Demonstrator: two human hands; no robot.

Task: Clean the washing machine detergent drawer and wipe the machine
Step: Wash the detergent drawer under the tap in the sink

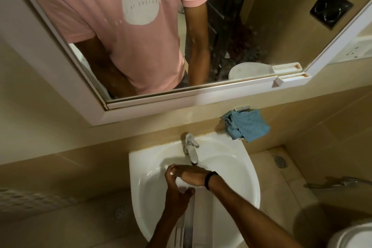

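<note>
The long white plastic detergent drawer lay closest to me, its near end over the front rim of the white ceramic basin and its far end under the chrome tap. My left hand gripped its left side, thumb pressed on top. My right hand, a black band at the wrist, lay across the far end with the fingers curled over the edge, holding it. Above the basin's right corner a crumpled blue cloth hung from a small metal holder on the beige tiled wall. Higher up, the white-framed mirror reflected my pink T-shirt. A round drain grate sat in the floor left of the basin.
</note>
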